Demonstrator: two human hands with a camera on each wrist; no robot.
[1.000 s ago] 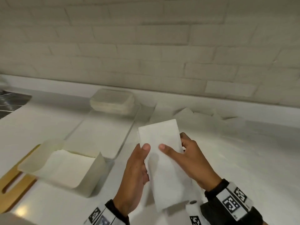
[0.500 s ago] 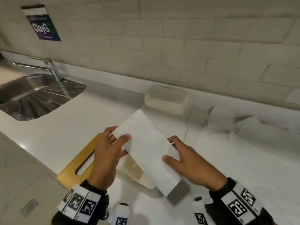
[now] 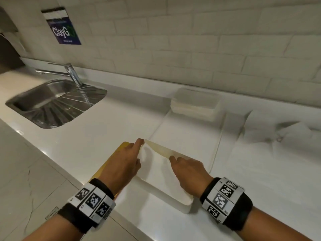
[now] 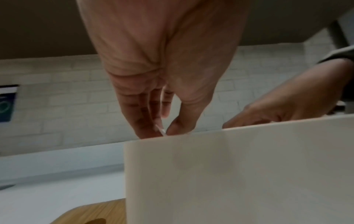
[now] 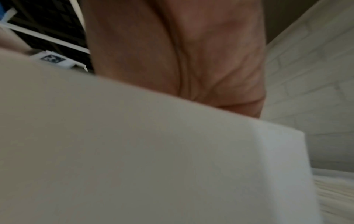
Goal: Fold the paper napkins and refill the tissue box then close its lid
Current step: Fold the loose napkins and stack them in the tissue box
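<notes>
My left hand [image 3: 124,162] pinches a corner of a folded napkin [image 3: 156,169] in a narrow grip as both hands lower it into the open tissue box [image 3: 182,204], which sits on the worktop [image 3: 104,133] right of the sink [image 3: 53,103]. My right hand [image 3: 189,173] reaches into the box's far end, its grip hidden. Next, I judge, release, flatten, and fetch more from the loose napkins [image 3: 271,136] right of the box.
</notes>
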